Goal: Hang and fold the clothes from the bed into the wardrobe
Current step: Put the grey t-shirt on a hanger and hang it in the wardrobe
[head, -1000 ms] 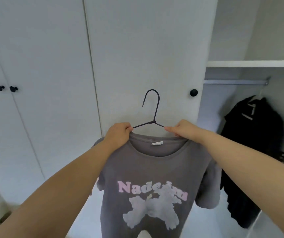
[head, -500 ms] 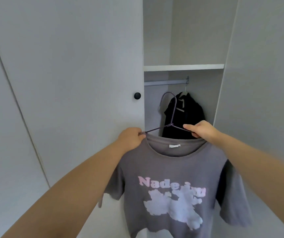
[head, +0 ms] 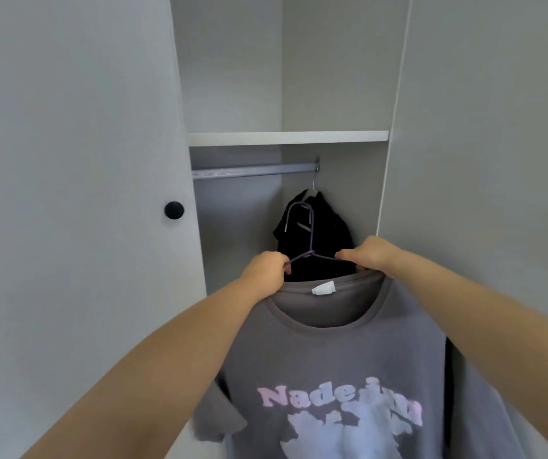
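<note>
While the wardrobe (head: 332, 77) stands open at 12 o'clock, grey T-shirt (head: 332, 352) hangs at 6, black garment (head: 339, 233) and rail (head: 252, 170) at 12. Left hand (head: 266, 271) and right hand (head: 370, 255) fingers clamped on hanger (head: 311, 233). Risk: hanger snags black garment, misses rail, grey T-shirt drops.

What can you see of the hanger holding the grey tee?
Thin hanger, purplish, seemingly coated wire: curved hook opening leftward, straight neck, two sloping arms. Upright. The left hand grips one arm, the right hand the other. Its outer ends are hidden inside the grey T-shirt hanging on it. The hook sits below the rail, not on it, in front of a black garment.
</note>
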The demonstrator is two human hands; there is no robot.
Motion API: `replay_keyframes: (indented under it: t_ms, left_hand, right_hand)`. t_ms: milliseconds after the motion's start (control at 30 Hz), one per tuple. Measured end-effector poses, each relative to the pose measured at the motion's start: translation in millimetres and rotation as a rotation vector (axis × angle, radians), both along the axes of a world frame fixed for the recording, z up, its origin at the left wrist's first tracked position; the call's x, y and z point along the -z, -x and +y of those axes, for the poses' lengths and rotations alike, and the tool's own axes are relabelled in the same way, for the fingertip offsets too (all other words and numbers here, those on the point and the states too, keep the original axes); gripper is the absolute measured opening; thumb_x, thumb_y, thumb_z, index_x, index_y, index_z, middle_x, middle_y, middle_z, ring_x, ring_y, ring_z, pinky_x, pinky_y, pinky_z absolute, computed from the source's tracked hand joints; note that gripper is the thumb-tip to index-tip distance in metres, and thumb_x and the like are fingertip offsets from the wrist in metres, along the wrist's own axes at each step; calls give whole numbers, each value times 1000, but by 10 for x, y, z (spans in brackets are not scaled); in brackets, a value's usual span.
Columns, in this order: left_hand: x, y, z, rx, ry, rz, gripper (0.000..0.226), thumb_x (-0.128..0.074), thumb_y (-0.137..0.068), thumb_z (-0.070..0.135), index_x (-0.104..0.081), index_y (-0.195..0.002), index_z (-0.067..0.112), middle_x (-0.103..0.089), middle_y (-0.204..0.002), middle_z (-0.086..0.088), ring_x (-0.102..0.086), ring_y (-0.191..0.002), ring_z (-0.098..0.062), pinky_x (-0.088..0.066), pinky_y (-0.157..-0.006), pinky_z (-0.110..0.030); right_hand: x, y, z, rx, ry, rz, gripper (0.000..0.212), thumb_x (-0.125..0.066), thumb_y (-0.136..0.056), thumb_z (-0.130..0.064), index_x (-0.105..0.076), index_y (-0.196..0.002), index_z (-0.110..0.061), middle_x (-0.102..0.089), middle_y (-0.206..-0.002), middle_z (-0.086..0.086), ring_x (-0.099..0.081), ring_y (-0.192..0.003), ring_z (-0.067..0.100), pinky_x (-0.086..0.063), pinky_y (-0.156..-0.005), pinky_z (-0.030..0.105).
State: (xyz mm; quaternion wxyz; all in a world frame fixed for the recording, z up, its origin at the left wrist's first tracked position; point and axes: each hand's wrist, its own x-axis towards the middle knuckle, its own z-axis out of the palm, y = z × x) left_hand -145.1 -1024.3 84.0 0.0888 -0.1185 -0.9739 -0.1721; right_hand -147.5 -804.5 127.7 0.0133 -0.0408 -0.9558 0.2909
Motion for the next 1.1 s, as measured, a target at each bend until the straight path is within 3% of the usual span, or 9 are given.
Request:
replay_keyframes:
  t_ms: [233, 400, 500, 600, 733, 833, 900, 1000, 1100]
  left_hand:
    - [123, 872, 218, -119, -87, 30, 28, -46, -100, 24, -66, -96, 4, -65, -101, -19, -59, -94, -35, -41, -71, -32]
    - [200, 1364, 64, -234, -134, 45, 27, -57, -94, 30, -64, -75, 12, -63, -78, -14, -60, -84, -35, -37, -62, -30]
    - [199, 1547, -41, -261, -155, 62, 26, -60, -92, 32, -64, -74, 13, -58, -71, -8, -61, -82, -32, -34, -59, -27]
    - [70, 1692, -138, -251, -168, 142, 21, -60, -91, 30, -69, -89, 10, -68, -90, -12, -61, -90, -31, -38, -65, -27]
    - [-238, 1872, -310, -169, 82, 234, 24, -52, -93, 21, -62, -114, 13, -56, -122, -12, -51, -114, -32, -44, -92, -35]
    - [-513, 2001, -408, -192, 251, 485, 41, -50, -85, 6, -56, -125, 12, -41, -139, -11, -33, -131, -30, -26, -109, -38]
    - [-695, 2071, -437, -288, 256, 658, 55, -50, -82, 3, -47, -135, 14, -35, -146, -10, -26, -137, -29, -15, -112, -42]
    - [-860, 2224, -532, -406, 242, 594, 58, -43, -93, 11, -27, -148, 17, -30, -151, -8, -20, -142, -27, -8, -115, -48]
    - [-914, 2342, -639, -455, 247, 466, 50, -45, -96, 17, -32, -145, 16, -39, -144, -8, -29, -136, -29, -9, -115, -53]
  right_hand:
    - [-88, 687, 55, -48, -40, -33, 46, -59, -88, -48, -54, -63, -9, -57, -68, 2, -54, -75, 22, -39, -71, 26]
    - [59, 1093, -75, -108, 44, -54, 43, -57, -90, -48, -60, -90, -5, -62, -90, 9, -56, -87, 24, -43, -80, 28]
    - [153, 1280, -158, -107, 166, -83, 41, -59, -89, -47, -57, -76, -8, -63, -83, 6, -57, -78, 20, -44, -73, 28]
    - [136, 1428, -261, -69, 285, -66, 40, -61, -88, -45, -56, -69, -10, -58, -71, 3, -52, -65, 15, -39, -55, 26]
    - [-29, 1617, -412, -12, 409, -42, 38, -61, -89, -37, -55, -64, -9, -57, -65, 2, -49, -61, 14, -36, -51, 24]
    - [-155, 1787, -541, 5, 493, -31, 33, -59, -91, -27, -54, -64, -9, -56, -65, 4, -49, -62, 17, -40, -60, 26]
    - [-223, 1902, -610, 21, 533, -13, 32, -59, -90, -24, -54, -63, -9, -56, -63, 5, -50, -61, 18, -42, -66, 27]
    - [-299, 2016, -684, 39, 544, 12, 32, -59, -91, -23, -55, -62, -8, -56, -60, 4, -49, -57, 16, -40, -55, 25]
    - [-339, 2091, -779, 43, 549, 22, 31, -57, -92, -19, -53, -62, -9, -55, -60, 2, -47, -56, 14, -37, -50, 24]
